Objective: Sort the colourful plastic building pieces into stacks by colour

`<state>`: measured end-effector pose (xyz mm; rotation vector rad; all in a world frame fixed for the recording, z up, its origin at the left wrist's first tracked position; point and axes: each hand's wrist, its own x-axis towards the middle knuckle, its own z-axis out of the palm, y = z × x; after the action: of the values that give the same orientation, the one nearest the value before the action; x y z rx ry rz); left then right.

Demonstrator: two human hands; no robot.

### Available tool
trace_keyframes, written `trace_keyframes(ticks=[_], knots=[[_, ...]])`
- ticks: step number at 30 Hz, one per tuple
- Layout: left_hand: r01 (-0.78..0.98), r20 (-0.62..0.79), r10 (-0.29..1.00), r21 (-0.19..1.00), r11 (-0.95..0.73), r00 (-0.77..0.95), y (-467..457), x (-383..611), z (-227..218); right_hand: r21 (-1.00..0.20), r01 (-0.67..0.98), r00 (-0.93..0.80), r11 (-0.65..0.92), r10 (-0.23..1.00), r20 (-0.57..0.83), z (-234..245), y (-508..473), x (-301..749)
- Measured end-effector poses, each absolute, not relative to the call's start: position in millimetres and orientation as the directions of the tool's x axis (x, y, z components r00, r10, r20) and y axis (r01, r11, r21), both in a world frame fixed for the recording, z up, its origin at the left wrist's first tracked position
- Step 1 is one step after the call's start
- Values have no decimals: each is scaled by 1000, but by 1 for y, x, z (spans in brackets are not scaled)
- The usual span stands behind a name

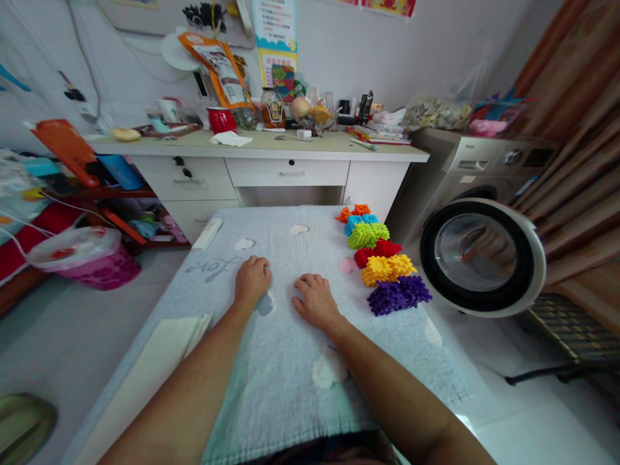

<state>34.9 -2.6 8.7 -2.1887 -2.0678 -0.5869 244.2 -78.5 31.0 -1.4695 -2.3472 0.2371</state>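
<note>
My left hand [252, 281] rests on the pale blue cloth [271, 387], its fingers curled in. Nothing shows sticking out of it. To its right, my right hand [316, 300] lies palm down on the same cloth, thumb apart from the fingers and holding nothing. Beyond my right hand runs a row of bumpy, interlocking-looking plastic pieces grouped by colour. From near to far they are purple pieces [400, 295], yellow pieces [386, 269], red pieces [378, 252], lime green pieces [368, 235], light blue pieces [361, 223] and orange pieces [353, 212]. Neither hand touches them.
A whitish strip [207, 234] lies at the cloth's far left corner, and folded white material [165, 349] along the left edge. Behind stands a cluttered desk [290, 155]. On the right is a washing machine, its round door [484, 255] swung out. A pink bin [97, 261] stands left.
</note>
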Motion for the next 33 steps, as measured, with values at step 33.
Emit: trace_keyframes(ticks=[33], knots=[[932,315,949,345,-111,-4,-2,30,5,-607,703,-263,370,929,261,38,-140,298]])
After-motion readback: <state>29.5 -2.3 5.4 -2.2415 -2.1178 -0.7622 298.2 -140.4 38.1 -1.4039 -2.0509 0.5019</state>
